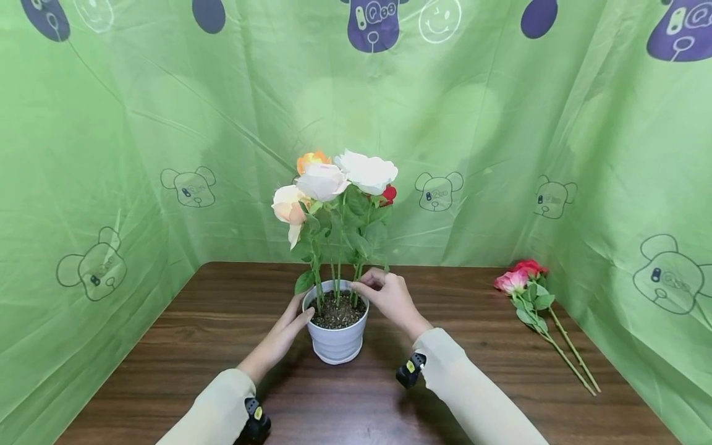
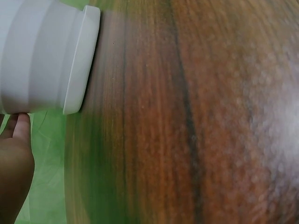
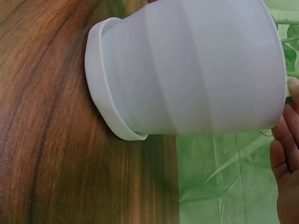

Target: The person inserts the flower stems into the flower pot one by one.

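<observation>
A white ribbed flower pot [image 1: 336, 340] stands upright on its saucer, filled with dark soil [image 1: 337, 314]. Artificial roses rise from it: a white rose [image 1: 368, 173], a pale pink rose [image 1: 322, 182], a peach rose [image 1: 289, 205], an orange rose [image 1: 313, 161] and a red rose [image 1: 389, 195]. My left hand [image 1: 280, 334] grips the pot's left side, thumb over the rim. At the right rim, my right hand [image 1: 392, 298] pinches a rose stem between thumb and fingers. The right wrist view shows the pot [image 3: 201, 65] large, with curled fingers [image 3: 279, 156] beside its rim.
A pink rose [image 1: 512, 281] and a red rose [image 1: 531, 267] lie at the right of the brown wooden table [image 1: 478, 358], stems toward the front. Green printed curtain [image 1: 233, 123] encloses the back and both sides.
</observation>
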Action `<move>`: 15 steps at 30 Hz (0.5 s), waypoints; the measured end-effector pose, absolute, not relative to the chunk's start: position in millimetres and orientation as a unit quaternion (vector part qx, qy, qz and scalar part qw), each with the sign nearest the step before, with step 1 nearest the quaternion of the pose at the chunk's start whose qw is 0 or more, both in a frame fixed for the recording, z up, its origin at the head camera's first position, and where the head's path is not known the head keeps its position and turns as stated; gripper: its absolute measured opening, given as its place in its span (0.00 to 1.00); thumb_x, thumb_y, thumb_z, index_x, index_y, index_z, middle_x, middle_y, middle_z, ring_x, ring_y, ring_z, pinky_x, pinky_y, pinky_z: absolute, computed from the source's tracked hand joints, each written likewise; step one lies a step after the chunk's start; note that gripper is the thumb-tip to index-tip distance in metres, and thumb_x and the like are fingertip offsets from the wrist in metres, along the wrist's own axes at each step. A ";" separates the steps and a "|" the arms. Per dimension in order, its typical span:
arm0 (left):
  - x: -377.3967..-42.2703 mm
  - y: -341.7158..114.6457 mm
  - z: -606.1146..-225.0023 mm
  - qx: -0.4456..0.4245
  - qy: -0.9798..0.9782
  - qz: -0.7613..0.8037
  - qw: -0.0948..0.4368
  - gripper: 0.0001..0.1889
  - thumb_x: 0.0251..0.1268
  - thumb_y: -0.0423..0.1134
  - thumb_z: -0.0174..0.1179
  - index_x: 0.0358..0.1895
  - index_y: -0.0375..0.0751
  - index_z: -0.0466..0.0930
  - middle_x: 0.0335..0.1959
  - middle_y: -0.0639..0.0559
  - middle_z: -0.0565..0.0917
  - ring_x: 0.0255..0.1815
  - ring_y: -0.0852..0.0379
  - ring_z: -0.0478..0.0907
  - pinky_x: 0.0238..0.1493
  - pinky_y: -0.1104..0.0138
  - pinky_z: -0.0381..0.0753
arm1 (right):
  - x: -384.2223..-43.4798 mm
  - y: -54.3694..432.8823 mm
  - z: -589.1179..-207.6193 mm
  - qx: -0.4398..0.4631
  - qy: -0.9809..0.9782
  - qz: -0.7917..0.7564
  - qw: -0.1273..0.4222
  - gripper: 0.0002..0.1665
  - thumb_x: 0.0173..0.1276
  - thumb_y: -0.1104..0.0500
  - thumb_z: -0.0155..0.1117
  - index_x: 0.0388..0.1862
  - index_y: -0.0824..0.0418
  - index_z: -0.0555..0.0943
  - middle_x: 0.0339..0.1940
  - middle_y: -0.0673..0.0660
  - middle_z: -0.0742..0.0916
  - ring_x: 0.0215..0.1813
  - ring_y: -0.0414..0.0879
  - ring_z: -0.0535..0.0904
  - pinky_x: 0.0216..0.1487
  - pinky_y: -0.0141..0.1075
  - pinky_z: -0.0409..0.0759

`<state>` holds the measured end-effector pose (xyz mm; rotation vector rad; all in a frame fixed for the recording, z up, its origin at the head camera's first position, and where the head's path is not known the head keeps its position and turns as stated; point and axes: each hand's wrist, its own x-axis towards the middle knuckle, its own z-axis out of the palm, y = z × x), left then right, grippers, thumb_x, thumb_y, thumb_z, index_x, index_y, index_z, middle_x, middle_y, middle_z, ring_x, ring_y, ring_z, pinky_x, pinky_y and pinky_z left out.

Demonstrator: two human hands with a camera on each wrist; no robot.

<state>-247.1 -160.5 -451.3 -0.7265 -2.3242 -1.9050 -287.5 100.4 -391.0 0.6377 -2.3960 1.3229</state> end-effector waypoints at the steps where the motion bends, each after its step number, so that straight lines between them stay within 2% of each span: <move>1: -247.2 -160.4 -451.3 -0.234 -0.753 -0.615 0.025 0.30 0.81 0.42 0.45 0.79 0.38 0.50 0.80 0.40 0.53 0.79 0.46 0.44 0.74 0.45 0.45 | -287.5 100.5 -391.7 0.224 -0.841 0.464 0.168 0.07 0.64 0.49 0.75 0.30 0.48 0.85 0.26 0.41 0.86 0.30 0.38 0.81 0.34 0.34 0.79; 9: -247.2 -160.0 -450.9 -0.231 -0.755 -0.613 0.028 0.31 0.81 0.42 0.45 0.79 0.36 0.49 0.79 0.38 0.53 0.79 0.45 0.45 0.75 0.46 0.44 | -284.1 102.9 -390.1 0.237 -0.831 0.475 0.168 0.13 0.63 0.50 0.76 0.39 0.56 0.86 0.35 0.45 0.89 0.37 0.38 0.85 0.41 0.35 0.83; 15: -246.0 -159.5 -450.7 -0.234 -0.752 -0.615 0.027 0.31 0.81 0.43 0.45 0.79 0.36 0.49 0.79 0.39 0.53 0.80 0.44 0.45 0.75 0.45 0.44 | -281.8 114.5 -389.3 0.251 -0.826 0.479 0.157 0.15 0.63 0.52 0.76 0.44 0.58 0.86 0.38 0.47 0.90 0.39 0.39 0.85 0.43 0.35 0.83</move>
